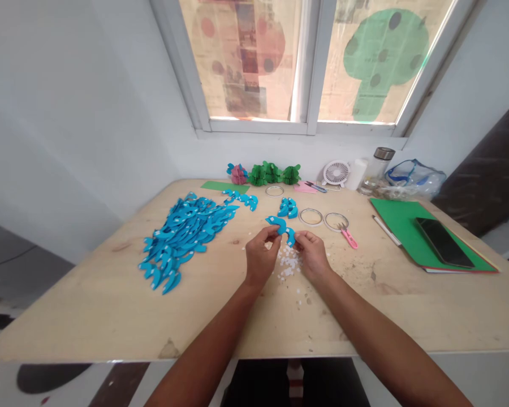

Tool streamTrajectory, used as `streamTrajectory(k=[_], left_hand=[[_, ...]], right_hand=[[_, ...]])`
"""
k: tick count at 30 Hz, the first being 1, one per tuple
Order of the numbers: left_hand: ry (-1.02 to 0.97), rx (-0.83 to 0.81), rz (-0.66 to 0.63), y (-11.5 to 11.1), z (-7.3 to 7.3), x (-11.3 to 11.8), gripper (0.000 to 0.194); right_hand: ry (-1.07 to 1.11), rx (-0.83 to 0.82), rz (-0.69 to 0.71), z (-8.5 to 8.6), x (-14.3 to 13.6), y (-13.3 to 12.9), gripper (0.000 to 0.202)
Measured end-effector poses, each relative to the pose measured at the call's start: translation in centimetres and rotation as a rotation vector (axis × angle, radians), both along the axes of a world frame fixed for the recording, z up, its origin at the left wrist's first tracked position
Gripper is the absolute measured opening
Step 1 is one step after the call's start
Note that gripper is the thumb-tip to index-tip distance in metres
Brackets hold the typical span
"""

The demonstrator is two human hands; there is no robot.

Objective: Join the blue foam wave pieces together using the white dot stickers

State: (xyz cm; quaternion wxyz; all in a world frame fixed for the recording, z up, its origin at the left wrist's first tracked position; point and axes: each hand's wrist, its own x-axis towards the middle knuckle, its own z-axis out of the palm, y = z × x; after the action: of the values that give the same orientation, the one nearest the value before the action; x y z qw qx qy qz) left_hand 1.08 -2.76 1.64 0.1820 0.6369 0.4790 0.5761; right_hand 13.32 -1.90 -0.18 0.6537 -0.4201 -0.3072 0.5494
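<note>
Both hands meet over the middle of the table around a blue curved paper piece (279, 223) with small white squares on it. My left hand (262, 255) pinches its left part between thumb and fingers. At its lower right end, my right hand (312, 253) closes its fingertips on the blue paper. Whether this is one piece or two joined ones, I cannot tell. Small white paper scraps (289, 264) lie on the table below the hands. Just beyond them sits a small stack of blue paper pieces (288, 207).
A large heap of blue paper pieces (182, 226) covers the left. Tape rolls (311, 217) and pink snips (348, 236) lie right of centre. Farther right, a phone (444, 242) rests on green sheets (402, 226). Green paper figures (271, 173), a small fan (336, 173) and a bottle (377, 168) line the back.
</note>
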Motion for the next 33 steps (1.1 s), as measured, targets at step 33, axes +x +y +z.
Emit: streamTrajectory(k=[33], left_hand=[[0.017, 0.019, 0.007, -0.04, 0.13, -0.06, 0.022]], right_hand=[[-0.037, -0.006, -0.045, 0.03, -0.25, -0.17, 0.014]])
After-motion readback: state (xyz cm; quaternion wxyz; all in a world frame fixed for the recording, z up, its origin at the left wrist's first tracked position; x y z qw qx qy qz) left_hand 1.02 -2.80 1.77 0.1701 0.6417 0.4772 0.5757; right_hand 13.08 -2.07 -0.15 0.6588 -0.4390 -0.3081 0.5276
